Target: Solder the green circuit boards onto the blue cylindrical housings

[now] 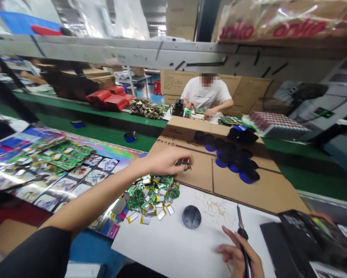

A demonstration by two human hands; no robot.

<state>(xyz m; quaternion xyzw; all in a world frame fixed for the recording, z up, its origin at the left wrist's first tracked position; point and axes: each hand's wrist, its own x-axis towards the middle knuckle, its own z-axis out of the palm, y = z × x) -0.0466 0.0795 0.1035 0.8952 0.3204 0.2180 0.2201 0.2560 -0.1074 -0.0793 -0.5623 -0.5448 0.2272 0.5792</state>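
Observation:
My left hand (171, 161) is closed round a small green circuit board (183, 166), above the edge of the cardboard. Just below it lies a heap of green boards with silver battery cells (153, 195) on the white sheet (167, 241). My right hand (239, 253) holds a soldering iron (242, 231) at the lower right, its metal tip pointing up and away. Between the heap and my right hand sits a round dark grey case (191, 216). Thin loose wires (212, 206) are scattered near the iron's tip.
Several black and blue round parts (228, 154) stand on the cardboard (199, 170). Green board panels (60, 154) lie at left, a black bag (309, 243) at right. A person (206, 94) works across the bench, below a metal shelf beam (118, 54).

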